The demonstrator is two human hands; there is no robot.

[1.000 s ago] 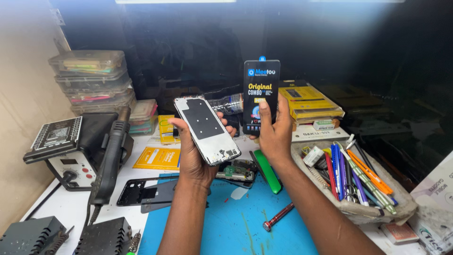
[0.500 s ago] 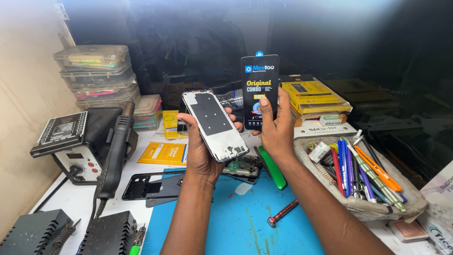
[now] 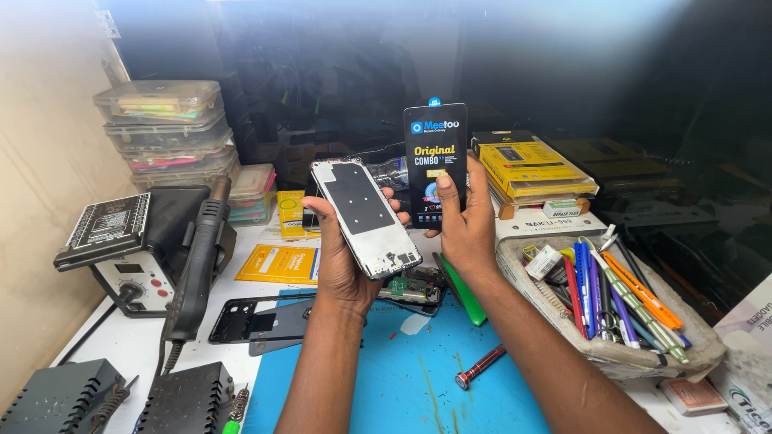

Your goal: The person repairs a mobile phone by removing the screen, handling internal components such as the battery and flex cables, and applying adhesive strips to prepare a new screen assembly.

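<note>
Bare white phone screen assembly gripped in left hand, long axis tilted up-left; upright black retail box pinched in right hand, just beside, frame centre.

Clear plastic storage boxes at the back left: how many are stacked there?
4 in the tall stack, one atop another by the wall; a smaller pink-edged box sits beside it. More may be hidden behind.

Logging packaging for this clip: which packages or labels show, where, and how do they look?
Black upright box, yellow and white print, in right hand.
Flat yellow boxes, stacked behind the tool tray.
Yellow packet, flat on the table, left of left hand.
</note>
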